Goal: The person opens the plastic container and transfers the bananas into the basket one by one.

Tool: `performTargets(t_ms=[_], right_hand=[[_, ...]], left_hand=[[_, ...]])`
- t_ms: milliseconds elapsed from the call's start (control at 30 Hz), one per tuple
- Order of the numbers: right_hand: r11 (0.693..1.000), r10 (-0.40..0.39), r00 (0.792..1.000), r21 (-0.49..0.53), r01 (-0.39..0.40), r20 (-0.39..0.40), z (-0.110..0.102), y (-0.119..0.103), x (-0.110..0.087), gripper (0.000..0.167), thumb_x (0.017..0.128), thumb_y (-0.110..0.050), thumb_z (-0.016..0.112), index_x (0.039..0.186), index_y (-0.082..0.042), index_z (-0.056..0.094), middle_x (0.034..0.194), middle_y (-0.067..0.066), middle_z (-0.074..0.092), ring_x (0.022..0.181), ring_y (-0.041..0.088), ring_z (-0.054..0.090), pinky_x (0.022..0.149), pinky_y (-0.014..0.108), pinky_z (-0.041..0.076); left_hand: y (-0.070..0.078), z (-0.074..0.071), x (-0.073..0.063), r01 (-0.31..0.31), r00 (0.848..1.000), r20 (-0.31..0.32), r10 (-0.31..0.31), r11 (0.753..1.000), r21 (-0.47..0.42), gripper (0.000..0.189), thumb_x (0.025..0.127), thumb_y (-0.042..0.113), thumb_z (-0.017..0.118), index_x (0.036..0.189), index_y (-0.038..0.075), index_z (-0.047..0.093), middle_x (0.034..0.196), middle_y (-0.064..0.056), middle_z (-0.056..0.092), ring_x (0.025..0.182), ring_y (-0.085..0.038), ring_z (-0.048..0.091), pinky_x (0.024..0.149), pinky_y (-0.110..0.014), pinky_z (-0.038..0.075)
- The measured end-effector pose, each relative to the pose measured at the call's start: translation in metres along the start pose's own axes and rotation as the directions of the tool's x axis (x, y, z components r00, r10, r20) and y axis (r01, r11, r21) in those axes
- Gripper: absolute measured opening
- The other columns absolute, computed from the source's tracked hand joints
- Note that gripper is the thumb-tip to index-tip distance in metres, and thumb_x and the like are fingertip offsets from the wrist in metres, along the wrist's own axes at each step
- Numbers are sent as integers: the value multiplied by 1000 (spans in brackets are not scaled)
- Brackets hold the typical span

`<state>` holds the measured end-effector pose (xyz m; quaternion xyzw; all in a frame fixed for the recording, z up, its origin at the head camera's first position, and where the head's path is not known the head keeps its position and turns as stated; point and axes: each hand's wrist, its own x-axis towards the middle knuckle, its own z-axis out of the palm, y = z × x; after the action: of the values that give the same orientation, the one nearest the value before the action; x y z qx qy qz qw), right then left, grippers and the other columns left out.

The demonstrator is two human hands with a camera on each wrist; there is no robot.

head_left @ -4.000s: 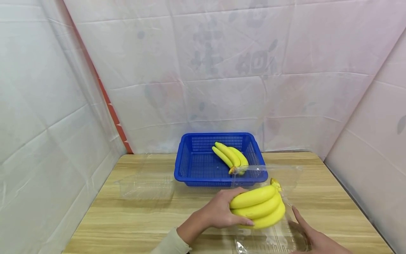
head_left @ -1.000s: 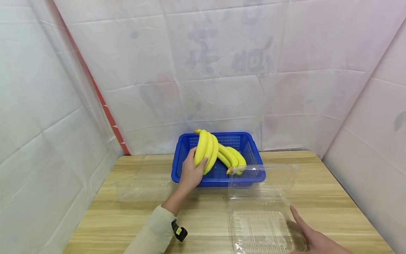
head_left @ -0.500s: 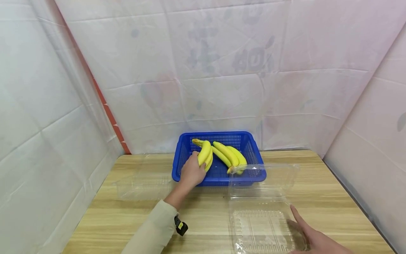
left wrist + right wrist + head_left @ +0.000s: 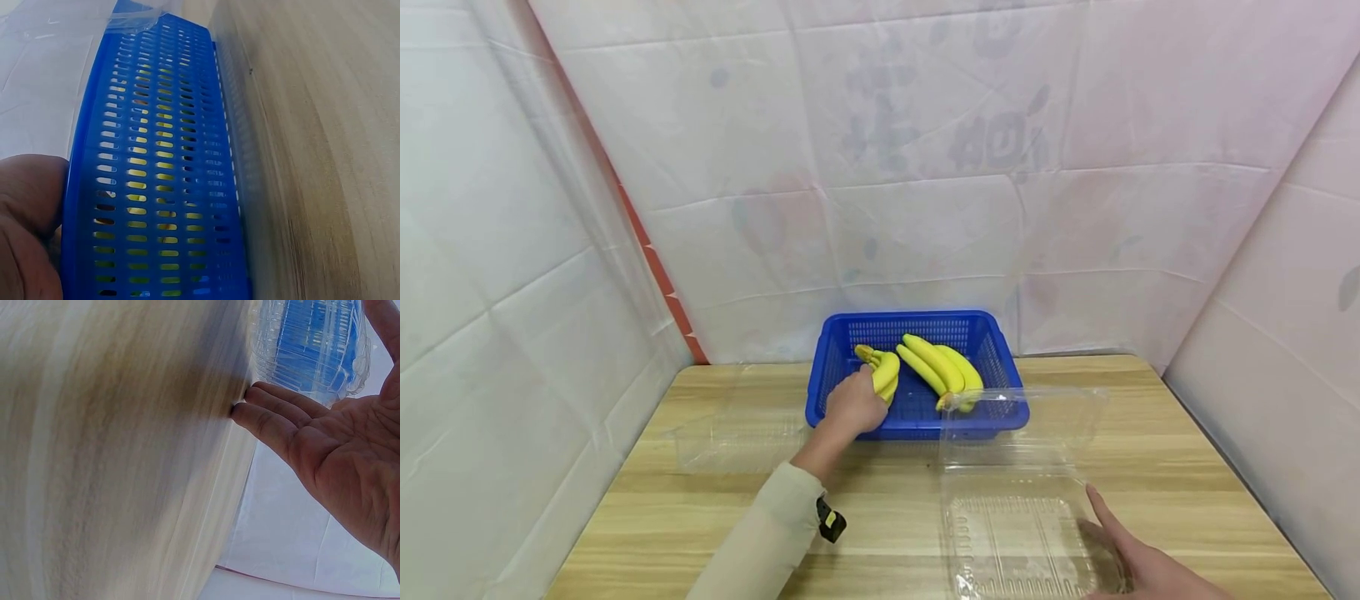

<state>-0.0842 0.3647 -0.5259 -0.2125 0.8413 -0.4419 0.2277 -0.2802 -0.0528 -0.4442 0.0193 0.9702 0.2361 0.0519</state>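
In the head view my left hand (image 4: 855, 403) reaches over the front rim of a blue plastic basket (image 4: 817, 387) and grips a bunch of yellow bananas (image 4: 886, 372) low inside it. A second banana bunch (image 4: 943, 369) lies to the right in the same basket. The left wrist view shows the basket's slotted wall (image 4: 159, 156), with yellow behind the slots; the fingers are hidden there. My right hand (image 4: 337, 440) has its fingers extended beside a clear plastic clamshell box (image 4: 1018, 533), whose lid stands raised at the back. The box holds nothing.
Another clear plastic container (image 4: 741, 442) sits at the left on the wooden table (image 4: 880, 533). White sheeting (image 4: 925, 225) hangs behind the table and along both sides. The clamshell's raised lid (image 4: 1022, 425) overlaps the basket's front right corner in the head view.
My left hand has taken the banana bunch from the clear box across to the basket and lowered it inside, at the left. The right hand has stayed beside the box.
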Motion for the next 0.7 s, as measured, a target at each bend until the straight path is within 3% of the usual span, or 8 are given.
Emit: performTargets(t_ms=[267,533,700], right_hand=[[998,-8,1000,65,6,26,-2,6,2,123,103,-7,69,159,-23,-40,150,66,10,129,-27,31,91,16,51],[999,-18,1000,51,17,16,-2,8,3,124,101,-7,70,161,-21,-38,150,66,12,130,-26,31,91,16,51],[999,-17,1000,38,17,14,-1,6,2,125,101,-7,71,161,-21,-38,149,66,12,131,-26,31,90,17,51]], left_hand=[[-6,0,5,83,995,58,-79,994,-66,73,97,15,64,164,5,39,124,-11,67,94,-26,60,86,-43,54],[-7,1,7,45,999,29,-43,998,-49,65,101,19,60,161,1,42,129,-17,68,99,-28,61,93,-48,56],[-7,1,5,32,999,-10,-32,998,-53,64,105,28,61,160,1,43,136,-21,65,115,-35,66,102,-53,55]])
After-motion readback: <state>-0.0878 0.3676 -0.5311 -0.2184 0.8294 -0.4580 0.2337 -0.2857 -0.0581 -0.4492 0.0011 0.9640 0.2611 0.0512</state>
